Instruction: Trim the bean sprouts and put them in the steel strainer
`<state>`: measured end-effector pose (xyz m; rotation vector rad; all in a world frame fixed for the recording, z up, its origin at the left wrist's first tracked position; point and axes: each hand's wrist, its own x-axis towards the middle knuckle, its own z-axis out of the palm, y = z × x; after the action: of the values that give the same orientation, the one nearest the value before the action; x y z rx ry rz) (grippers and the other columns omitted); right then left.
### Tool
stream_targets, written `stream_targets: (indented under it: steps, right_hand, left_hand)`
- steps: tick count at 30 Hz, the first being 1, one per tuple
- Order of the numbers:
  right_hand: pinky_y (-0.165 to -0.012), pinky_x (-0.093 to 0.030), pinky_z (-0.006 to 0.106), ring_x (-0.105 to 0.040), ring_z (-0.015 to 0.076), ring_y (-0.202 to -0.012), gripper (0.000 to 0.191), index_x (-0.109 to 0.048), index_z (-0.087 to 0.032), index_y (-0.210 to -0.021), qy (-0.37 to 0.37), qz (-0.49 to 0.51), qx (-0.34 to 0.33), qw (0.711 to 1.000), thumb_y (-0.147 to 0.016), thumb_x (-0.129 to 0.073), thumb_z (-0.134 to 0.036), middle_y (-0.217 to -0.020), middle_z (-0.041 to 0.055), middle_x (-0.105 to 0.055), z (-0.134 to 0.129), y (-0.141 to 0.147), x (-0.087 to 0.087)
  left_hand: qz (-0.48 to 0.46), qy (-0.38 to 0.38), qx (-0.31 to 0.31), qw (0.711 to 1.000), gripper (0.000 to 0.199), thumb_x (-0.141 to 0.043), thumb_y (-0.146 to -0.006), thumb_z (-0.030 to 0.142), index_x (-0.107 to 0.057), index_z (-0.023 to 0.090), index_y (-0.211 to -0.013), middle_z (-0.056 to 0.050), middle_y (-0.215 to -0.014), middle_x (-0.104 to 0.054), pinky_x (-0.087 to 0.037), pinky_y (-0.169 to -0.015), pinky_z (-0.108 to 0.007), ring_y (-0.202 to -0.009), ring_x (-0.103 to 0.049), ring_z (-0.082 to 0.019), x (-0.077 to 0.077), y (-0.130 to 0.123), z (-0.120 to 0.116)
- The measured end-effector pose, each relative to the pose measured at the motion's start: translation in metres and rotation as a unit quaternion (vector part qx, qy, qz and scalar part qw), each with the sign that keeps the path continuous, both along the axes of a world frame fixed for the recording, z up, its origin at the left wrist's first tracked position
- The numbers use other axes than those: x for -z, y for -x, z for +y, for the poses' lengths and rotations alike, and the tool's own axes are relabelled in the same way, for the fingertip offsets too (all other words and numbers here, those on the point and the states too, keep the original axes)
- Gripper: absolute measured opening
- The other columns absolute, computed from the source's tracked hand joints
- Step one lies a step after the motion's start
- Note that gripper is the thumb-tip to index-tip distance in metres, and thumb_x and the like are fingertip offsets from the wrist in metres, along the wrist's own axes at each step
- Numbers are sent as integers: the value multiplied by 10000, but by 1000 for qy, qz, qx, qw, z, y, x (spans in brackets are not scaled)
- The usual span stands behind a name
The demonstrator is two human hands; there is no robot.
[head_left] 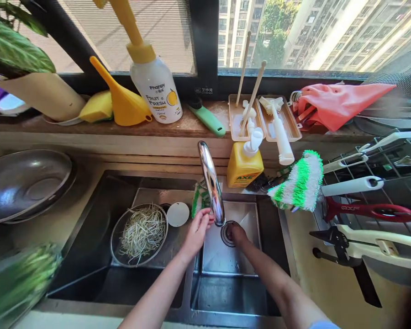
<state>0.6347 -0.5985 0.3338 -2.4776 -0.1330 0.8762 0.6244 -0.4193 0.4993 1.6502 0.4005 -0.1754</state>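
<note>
My left hand (199,229) is raised beside the lower end of the chrome faucet spout (210,183), its fingers stretched and slightly bent; whether they touch the spout I cannot tell. Down in the right basin (250,265), my right hand (238,235) reaches over the round drain (228,241) with curled fingers. Its fingertips are hidden in shadow, and so is anything they may hold. In the left basin sits a round colander (113,249) heaped with bean sprouts (142,233). A small white round lid or dish (178,214) lies beside it, near a green-and-white cloth (198,197).
A yellow detergent bottle (245,167) stands behind the right basin, near a green-striped cloth (299,183). Shears (363,246) and a rack (397,157) are at right. Pans (27,183) and bagged greens (23,278) lie left. The sill holds a pump bottle (157,91) and a funnel (128,103).
</note>
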Motion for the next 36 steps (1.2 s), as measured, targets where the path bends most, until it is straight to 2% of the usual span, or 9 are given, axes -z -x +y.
stream_targets:
  steps: [5,8,13,17,24,28,31,34,36]
  right_hand:
    - [-745,-390,275,-531,218,-921,383,-439,-144,-1181,-40,-146,26,988,-827,-366,-271,-1054,124,-563,17,-31,-73]
    - [-718,-403,280,-545,224,-902,509,-301,-171,-1280,-93,-244,-17,965,-829,-381,-392,-1105,125,-540,44,-57,-121]
    - [-680,-390,272,-574,233,-821,441,-409,-121,-1189,42,-244,-72,966,-848,-368,-397,-932,148,-607,76,-93,-144]
    - [-625,-382,266,-579,223,-761,371,-426,-143,-1164,112,-297,-133,939,-860,-355,-344,-827,114,-618,75,-102,-148]
    - [-568,-388,268,-585,209,-629,287,-468,-148,-1091,162,-317,-223,908,-816,-433,-222,-625,63,-589,86,-110,-200]
    - [-606,-418,293,-589,216,-655,249,-517,-210,-1012,46,-297,-186,936,-769,-511,-261,-675,63,-598,83,-114,-197]
    - [-607,-452,291,-577,201,-697,366,-487,-210,-1063,-142,-267,-15,953,-730,-547,-350,-801,72,-602,75,-95,-169]
    - [-448,-459,261,-545,146,-510,397,-472,-168,-1028,-310,-99,241,914,-744,-491,-444,-648,13,-567,67,-58,-137]
    - [-454,-484,249,-559,136,-506,271,-532,-168,-877,-370,54,287,882,-725,-536,-392,-601,4,-565,63,-34,-121]
  left_hand:
    - [37,39,-3,999,344,-479,-743,400,-502,142,-969,-61,-795,-614,-473,-635,-275,-701,-592,-140,29,27,26]
    - [65,62,-28,996,303,-486,-738,381,-500,143,-926,-33,-725,-584,-455,-556,-230,-624,-572,-109,37,55,34]
    - [122,104,1,987,302,-484,-721,395,-492,172,-925,-1,-715,-548,-338,-385,-154,-534,-542,-84,42,76,13]
    - [137,207,-4,969,265,-516,-702,365,-507,156,-864,8,-661,-551,-376,-443,-170,-503,-526,-69,38,55,-19]
    - [102,305,-102,941,186,-441,-739,228,-556,131,-849,-41,-745,-599,-439,-592,-233,-602,-537,-93,20,-24,-49]
    - [52,175,-64,981,226,-409,-733,168,-597,110,-844,-66,-772,-623,-428,-611,-239,-647,-540,-114,31,-25,-49]
    - [47,75,0,996,216,-430,-712,154,-623,108,-798,-69,-719,-627,-420,-579,-244,-613,-533,-124,47,-4,-46]
    - [41,44,24,998,177,-494,-687,184,-639,128,-771,-52,-683,-628,-425,-593,-249,-615,-543,-134,57,21,-22]
    - [63,-1,41,997,235,-458,-729,227,-627,151,-872,-40,-693,-635,-437,-578,-251,-586,-558,-132,58,36,19]
